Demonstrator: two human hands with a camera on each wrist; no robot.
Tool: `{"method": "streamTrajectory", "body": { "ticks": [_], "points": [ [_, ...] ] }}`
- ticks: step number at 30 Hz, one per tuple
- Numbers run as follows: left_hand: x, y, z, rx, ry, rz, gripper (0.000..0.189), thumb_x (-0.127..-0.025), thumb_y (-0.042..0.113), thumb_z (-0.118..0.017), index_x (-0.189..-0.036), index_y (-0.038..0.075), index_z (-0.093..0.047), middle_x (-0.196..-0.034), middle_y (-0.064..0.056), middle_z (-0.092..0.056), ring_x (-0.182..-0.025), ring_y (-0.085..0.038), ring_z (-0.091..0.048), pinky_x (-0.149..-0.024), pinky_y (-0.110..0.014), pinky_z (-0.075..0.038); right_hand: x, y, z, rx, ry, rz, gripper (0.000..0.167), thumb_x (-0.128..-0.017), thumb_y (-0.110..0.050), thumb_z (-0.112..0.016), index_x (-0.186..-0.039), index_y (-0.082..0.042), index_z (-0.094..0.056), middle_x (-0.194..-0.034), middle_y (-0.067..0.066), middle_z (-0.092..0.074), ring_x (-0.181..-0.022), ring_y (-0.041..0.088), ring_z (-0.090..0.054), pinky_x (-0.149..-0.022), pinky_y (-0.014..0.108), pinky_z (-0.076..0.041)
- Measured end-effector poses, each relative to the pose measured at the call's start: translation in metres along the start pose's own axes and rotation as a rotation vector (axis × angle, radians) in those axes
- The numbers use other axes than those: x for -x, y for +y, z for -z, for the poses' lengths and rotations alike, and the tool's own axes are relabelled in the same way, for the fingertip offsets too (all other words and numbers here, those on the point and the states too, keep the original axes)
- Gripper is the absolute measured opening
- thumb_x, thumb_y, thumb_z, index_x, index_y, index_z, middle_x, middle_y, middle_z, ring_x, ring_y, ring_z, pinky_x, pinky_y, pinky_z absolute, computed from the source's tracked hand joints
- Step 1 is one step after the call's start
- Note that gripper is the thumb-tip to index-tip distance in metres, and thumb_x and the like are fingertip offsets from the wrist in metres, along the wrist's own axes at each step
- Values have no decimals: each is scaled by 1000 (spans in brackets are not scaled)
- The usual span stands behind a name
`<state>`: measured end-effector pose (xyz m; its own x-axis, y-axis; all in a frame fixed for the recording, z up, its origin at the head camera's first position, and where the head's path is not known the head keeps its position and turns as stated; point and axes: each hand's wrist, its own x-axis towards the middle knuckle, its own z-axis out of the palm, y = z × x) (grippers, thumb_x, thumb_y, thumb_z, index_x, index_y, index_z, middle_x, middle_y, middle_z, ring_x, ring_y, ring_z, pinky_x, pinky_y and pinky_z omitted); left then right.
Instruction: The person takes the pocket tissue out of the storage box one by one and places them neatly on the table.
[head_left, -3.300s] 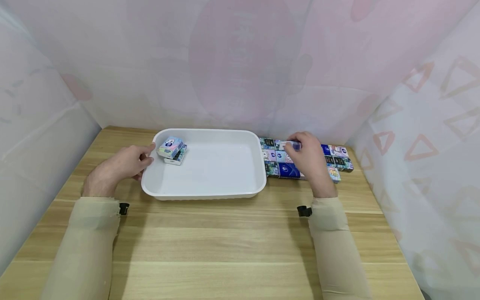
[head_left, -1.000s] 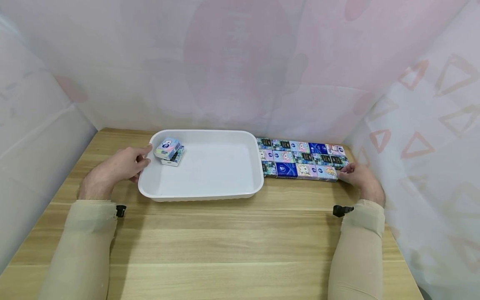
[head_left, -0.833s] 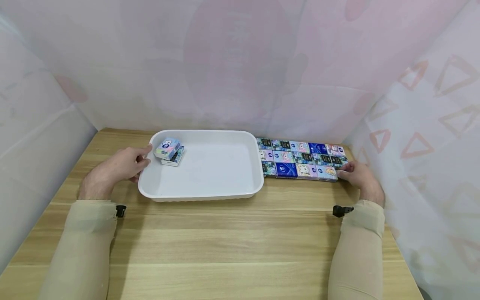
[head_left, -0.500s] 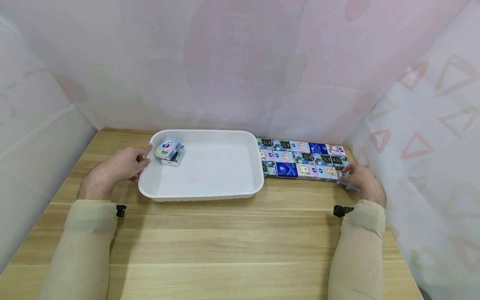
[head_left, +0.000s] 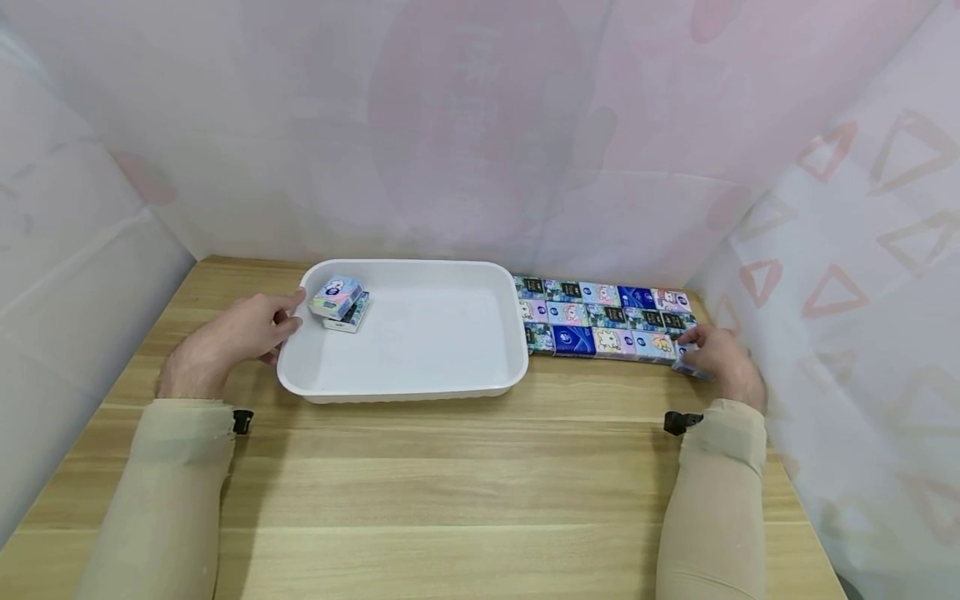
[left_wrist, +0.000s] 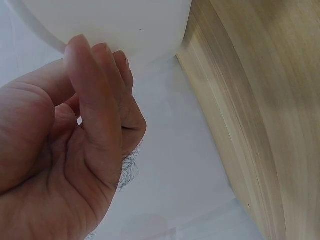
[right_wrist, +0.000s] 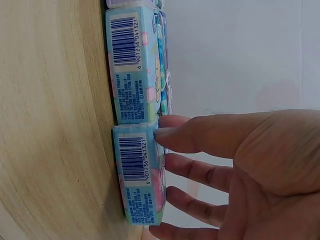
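Observation:
At the left, my left hand [head_left: 243,329] grips the near-left rim of a white plastic tray [head_left: 420,393], with several fingers against its outer wall in the left wrist view. Inside the tray's left end, a pastel tissue pack [head_left: 337,293] lies tilted on a green-and-white one [head_left: 352,318]. At the right, my right hand [head_left: 722,360] touches the end pack of the front row, a light-blue tissue pack [right_wrist: 137,172]. Its thumb lies by the top edge and its fingers reach along the pack's far side, spread rather than closed round it. Part of this pack is hidden in the head view.
Several tissue packs lie in three rows right of the tray, including a dark-blue one [head_left: 573,339] and a yellow-haired-cartoon one [head_left: 652,344]. The back row stands close to the fabric wall [head_left: 480,167]. Another wall [head_left: 862,333] rises at the right. Wooden table [head_left: 465,483] spreads in front.
My right hand has moved right from above the rows to the front row's end. A light-blue tissue pack has come into sight there and straightened toward the row. My left hand stays on the tray.

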<state>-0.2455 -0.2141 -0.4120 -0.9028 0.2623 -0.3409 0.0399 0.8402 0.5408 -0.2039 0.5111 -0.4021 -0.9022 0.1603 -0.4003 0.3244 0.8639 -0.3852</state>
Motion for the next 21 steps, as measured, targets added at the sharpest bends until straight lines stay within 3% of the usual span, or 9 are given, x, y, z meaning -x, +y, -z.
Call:
{"method": "streamTrajectory", "body": {
  "ticks": [3, 9, 12, 16, 19, 21],
  "points": [
    [0, 0, 0, 0, 1, -1, 67, -122, 10, -58, -181, -4, -28, -116, -27, -61, -80, -24, -68, -67, -29, -64, 2, -3, 1, 3, 0, -19, 46, -109, -8, -67, -151, 8, -61, -145, 38, -52, -125, 52, -53, -110, 69, -49],
    [-1, 0, 0, 10, 1, -2, 68, -122, 10, -58, -181, -5, -28, -118, -28, -61, -82, -24, -69, -68, -30, -66, -7, 3, -3, -18, 3, 5, 45, -107, -3, -67, -151, 7, -65, -163, 46, -51, -142, 62, -53, -122, 78, -48],
    [-1, 0, 0, 14, 3, -6, 67, -122, 9, -58, -180, -6, -28, -119, -29, -62, -82, -24, -70, -68, -30, -67, -23, 16, -10, -17, 82, 24, 37, -102, -5, -68, -138, 3, -75, -158, 40, -63, -133, 56, -62, -113, 67, -58],
    [0, 0, 0, 10, 1, -4, 67, -122, 9, -58, -180, -5, -28, -118, -28, -62, -81, -24, -69, -68, -30, -66, -29, 21, -13, -36, 131, 34, 32, -102, -5, -70, -133, 5, -73, -144, 38, -67, -119, 48, -63, -101, 58, -58],
    [0, 0, 1, 11, -6, -1, 68, -122, 9, -58, -181, -5, -27, -118, -28, -62, -81, -24, -69, -68, -30, -64, -20, 12, -11, -76, 131, 27, 37, -107, -2, -70, -141, 11, -63, -144, 43, -57, -124, 53, -57, -106, 66, -54],
    [1, 0, 1, 12, -9, 0, 68, -122, 10, -58, -181, -5, -27, -118, -28, -62, -81, -25, -69, -67, -30, -64, -17, 6, -11, -71, 183, 31, 38, -111, -7, -69, -145, 11, -61, -149, 44, -54, -131, 57, -54, -113, 71, -51]
  ]
}}
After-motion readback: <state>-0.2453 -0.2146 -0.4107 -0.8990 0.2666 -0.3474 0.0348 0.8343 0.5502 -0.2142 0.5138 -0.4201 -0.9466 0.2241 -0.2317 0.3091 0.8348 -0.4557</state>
